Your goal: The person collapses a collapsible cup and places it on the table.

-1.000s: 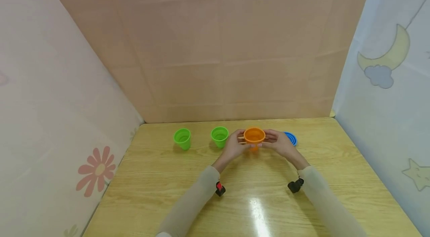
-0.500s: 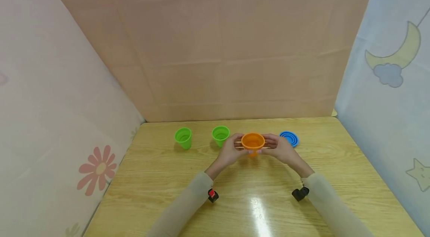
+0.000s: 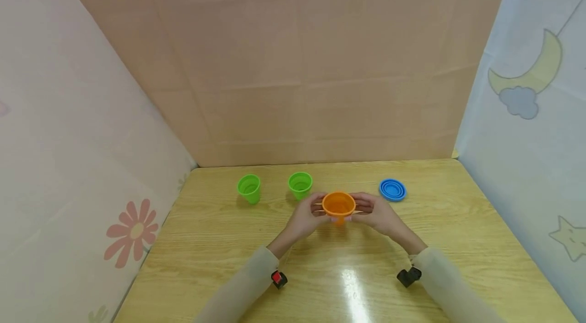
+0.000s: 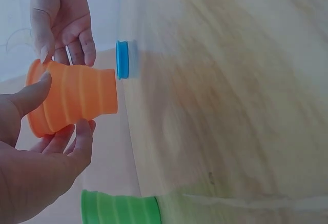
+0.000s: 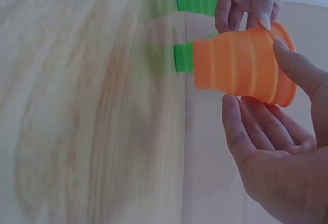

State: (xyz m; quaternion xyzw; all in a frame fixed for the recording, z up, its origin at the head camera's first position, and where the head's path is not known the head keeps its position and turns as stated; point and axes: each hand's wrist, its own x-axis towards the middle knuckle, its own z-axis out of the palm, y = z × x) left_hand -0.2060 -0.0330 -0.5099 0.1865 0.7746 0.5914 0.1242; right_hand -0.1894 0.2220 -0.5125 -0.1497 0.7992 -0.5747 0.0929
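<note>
An orange collapsible cup (image 3: 339,204), stretched to full height with its mouth up, is held between both hands above the table. My left hand (image 3: 304,217) grips it from the left, thumb near the rim and fingers along the ribbed side. From the right, my right hand (image 3: 377,216) pinches it the same way. Both wrist views show the stepped wall of the orange cup (image 4: 77,93) and its narrow base raised off the wood. In the right wrist view, the thumb presses just under the rim of the orange cup (image 5: 241,62).
Two green collapsible cups stand extended at the back left, one green cup (image 3: 249,189) farther left and another green cup (image 3: 300,185) beside my left hand. A flattened blue collapsible cup (image 3: 392,189) lies right of the hands. Fabric walls border the wooden table (image 3: 206,262).
Both hands have brought the orange cup closer to me and slightly left. More of the flattened blue cup now shows. The green cups have stayed put.
</note>
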